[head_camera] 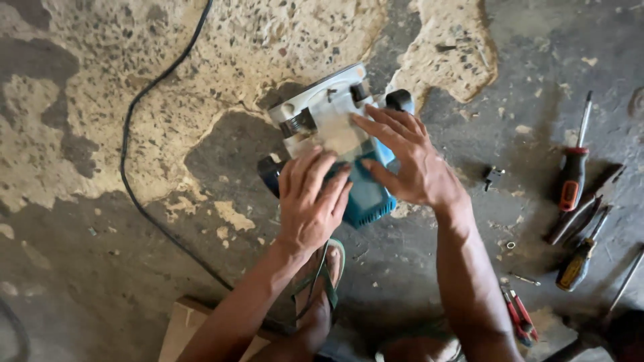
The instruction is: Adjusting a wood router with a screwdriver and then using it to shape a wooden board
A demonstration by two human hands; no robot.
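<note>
**Two hands on a power tool lying on a workshop floor**

A teal and grey power tool (342,144) lies on a stained concrete floor (100,281), its long axis running from upper left to lower right, directly ahead of the person. The left hand (310,204) rests flat on its near end, fingers extended, not clenched. The right hand (402,157) spreads over the right side, fingertips pressing the grey plate. Both touch it equally. Screwdrivers (573,177) lie well apart to the right; a black cable (134,134) curves left.
</note>
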